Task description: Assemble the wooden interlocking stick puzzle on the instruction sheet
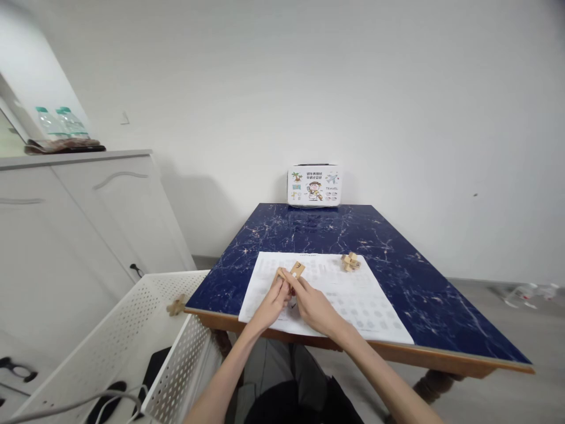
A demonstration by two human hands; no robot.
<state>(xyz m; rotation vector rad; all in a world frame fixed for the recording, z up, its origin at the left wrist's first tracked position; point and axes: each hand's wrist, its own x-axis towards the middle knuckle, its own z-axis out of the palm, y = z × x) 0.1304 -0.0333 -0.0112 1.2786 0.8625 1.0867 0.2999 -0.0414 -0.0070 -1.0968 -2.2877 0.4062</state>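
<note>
**Slip risk at the tabletop's (309, 232) near edge**

Before a white wall (397, 106), the blue marbled tabletop bears a printed sheet (353, 300) reaching its near edge and a case (314, 187) at its far edge. Left hand (274, 300) and right hand (314, 305) both pinch wooden pieces (297, 270) above the sheet; loosened fingers could drop one off the near edge.

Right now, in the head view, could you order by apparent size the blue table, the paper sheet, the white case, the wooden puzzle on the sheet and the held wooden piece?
Blue table
Paper sheet
White case
Wooden puzzle and held wooden piece: both smallest, order unsure; the piece is partly hidden.
</note>
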